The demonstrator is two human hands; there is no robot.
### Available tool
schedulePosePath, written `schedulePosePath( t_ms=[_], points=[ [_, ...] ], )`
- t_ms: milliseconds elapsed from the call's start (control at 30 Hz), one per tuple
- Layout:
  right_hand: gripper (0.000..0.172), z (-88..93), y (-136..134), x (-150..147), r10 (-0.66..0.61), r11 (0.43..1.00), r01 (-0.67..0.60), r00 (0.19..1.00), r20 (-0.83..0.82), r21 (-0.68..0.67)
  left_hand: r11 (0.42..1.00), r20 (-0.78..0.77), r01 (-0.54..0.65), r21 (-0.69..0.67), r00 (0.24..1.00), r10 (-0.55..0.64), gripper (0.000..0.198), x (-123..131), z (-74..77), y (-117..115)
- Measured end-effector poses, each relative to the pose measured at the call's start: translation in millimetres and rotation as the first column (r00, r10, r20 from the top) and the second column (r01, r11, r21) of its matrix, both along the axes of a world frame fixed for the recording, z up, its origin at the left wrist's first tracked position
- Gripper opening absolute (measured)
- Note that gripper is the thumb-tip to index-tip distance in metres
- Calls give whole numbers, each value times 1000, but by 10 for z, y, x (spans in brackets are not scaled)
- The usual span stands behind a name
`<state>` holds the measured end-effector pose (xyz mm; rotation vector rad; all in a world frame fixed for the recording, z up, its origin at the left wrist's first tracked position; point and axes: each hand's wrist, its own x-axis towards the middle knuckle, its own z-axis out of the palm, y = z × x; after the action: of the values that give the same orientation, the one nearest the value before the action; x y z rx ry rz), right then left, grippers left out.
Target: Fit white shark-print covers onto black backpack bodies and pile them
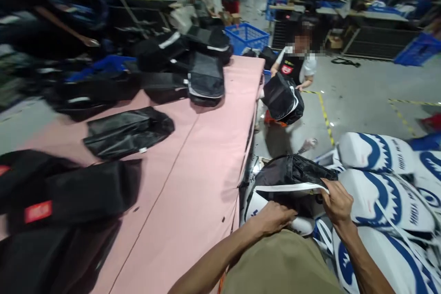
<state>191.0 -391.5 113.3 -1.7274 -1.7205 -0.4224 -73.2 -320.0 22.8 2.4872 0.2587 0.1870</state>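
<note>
A black bag with a white band across its mouth sits low at the right of the pink table. My left hand is closed on the bag's lower near edge. My right hand pinches the white band at the bag's right end. The bag rests on white-and-blue printed bags. Both forearms reach in from the bottom of the view.
Several black bags lie across the pink table, piled thicker at the far end and near left. A person in a black apron carries a black bag past the table's far right corner. A blue crate stands behind.
</note>
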Motion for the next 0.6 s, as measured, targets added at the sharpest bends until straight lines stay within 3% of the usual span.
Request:
schedulePosePath(
  t_ms=[100,167,233,300,400,500,600],
  points=[
    [35,93,-128,158,-145,989,144,987,-62,-13,991,323,-27,128,946,-16,45,105,373,192],
    [33,145,-112,276,-197,980,198,977,-76,2,975,480,-165,150,874,74,48,267,541,409],
    [29,178,-11,415,-214,976,217,974,-72,32,944,509,-302,136,839,195,57,538,614,699],
    [26,171,148,576,-219,974,222,974,-63,50,923,438,-365,124,854,279,74,885,588,1021],
    [25,61,436,847,-199,979,202,976,-83,30,936,301,-346,62,901,313,86,1406,403,1466],
    [31,-111,747,1153,-145,989,143,975,-171,-25,913,243,-404,-55,882,404,79,1789,181,1821],
    [43,-237,1114,1497,-119,989,85,946,-302,-122,866,133,-481,-135,858,497,63,2037,114,2134]
  ],
)
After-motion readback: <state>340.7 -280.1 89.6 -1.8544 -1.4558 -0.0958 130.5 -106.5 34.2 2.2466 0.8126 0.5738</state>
